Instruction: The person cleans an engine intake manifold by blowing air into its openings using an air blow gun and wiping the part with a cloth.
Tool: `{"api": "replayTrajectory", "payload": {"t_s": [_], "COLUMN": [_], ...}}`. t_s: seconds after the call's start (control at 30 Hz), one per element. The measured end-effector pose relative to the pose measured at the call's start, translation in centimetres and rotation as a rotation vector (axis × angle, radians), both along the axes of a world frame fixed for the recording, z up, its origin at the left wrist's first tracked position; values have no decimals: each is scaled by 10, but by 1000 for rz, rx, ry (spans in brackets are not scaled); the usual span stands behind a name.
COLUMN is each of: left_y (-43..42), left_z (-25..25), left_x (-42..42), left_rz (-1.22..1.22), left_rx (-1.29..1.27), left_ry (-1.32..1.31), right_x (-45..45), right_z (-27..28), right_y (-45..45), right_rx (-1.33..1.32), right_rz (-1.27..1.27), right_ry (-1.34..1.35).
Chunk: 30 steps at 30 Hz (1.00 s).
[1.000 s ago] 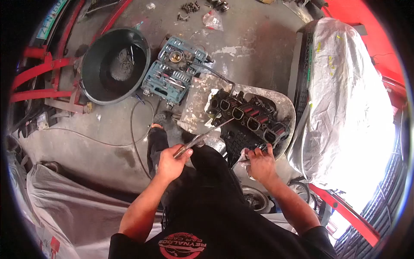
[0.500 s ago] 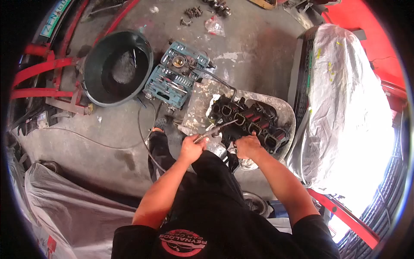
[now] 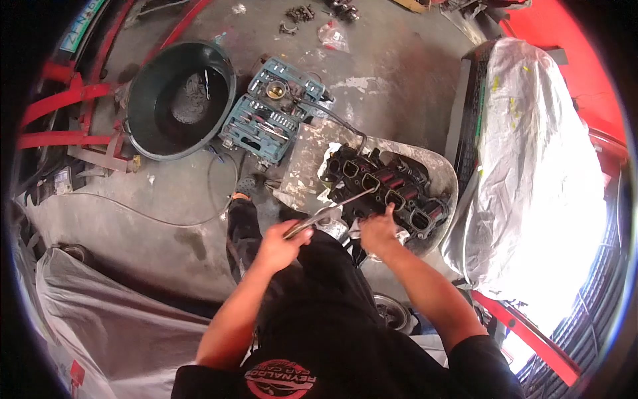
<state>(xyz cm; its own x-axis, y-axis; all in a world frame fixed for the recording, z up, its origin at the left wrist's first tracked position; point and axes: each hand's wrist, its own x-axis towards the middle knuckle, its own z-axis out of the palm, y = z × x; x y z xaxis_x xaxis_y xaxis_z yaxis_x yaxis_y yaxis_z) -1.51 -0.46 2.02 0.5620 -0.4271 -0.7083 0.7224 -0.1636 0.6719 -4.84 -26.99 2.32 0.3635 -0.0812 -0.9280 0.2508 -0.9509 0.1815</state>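
My left hand (image 3: 279, 246) is closed around the handle of an air blow gun (image 3: 325, 213), a tool with a long thin nozzle. The nozzle's tip lies over a black intake manifold (image 3: 362, 196), beside one of its middle ports. Several squarish ports run in a slanting row along the manifold, with reddish parts between them. My right hand (image 3: 380, 234) grips the manifold's near edge, its index finger stretched up to the rim of a port. Some of its other fingers are hidden. A whitish cloth or plastic (image 3: 402, 236) shows beside that hand.
The manifold rests on a worn, paint-spotted board (image 3: 309, 146). Left of it lies an open teal socket set (image 3: 262, 123) with a round metal part on it. A large dark tub (image 3: 136, 126) holds liquid. Covered shapes (image 3: 531, 153) stand right, and a hose (image 3: 166, 226) crosses the floor.
My left hand has drawn back down and left with the blow gun, while its tip has shifted slightly right. My right index finger has stretched out toward a port.
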Motion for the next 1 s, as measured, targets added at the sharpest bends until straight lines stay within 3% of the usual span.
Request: {"api": "replayTrajectory", "payload": {"t_s": [0.03, 0.13, 0.27, 0.3, 0.53, 0.57, 0.7, 0.8, 1.0], "left_y": [14, 27, 14, 9, -2, -5, 1, 17, 19], "left_z": [32, 78, 85, 86, 84, 88, 89, 89, 88], "left_x": [12, 17, 10, 9, -4, -4, -9, -11, -6], "left_rz": [-64, -120, -133, -113, -163, -168, -170, -142, -141], "left_rx": [32, 43, 72, 77, 129, 149, 133, 111, 82], "left_ry": [103, 62, -148, -163, -270, -257, -304, -269, -188], "right_x": [-8, -19, -56, -30, -31, -22, -24, -14, -12], "right_z": [9, 20, 5, 26, 22, 24, 15, 11, 23], "right_y": [10, 33, 15, 19, 14, 13, 8, 5, 2], "right_rx": [11, 74, 110, 70, 57, 61, 53, 34, 8], "right_rz": [53, -85, -25, -144, -8, -81, -57, -148, -80], "right_ry": [-10, 3, -318, -118, -196, -62, -172, -106, -134]}}
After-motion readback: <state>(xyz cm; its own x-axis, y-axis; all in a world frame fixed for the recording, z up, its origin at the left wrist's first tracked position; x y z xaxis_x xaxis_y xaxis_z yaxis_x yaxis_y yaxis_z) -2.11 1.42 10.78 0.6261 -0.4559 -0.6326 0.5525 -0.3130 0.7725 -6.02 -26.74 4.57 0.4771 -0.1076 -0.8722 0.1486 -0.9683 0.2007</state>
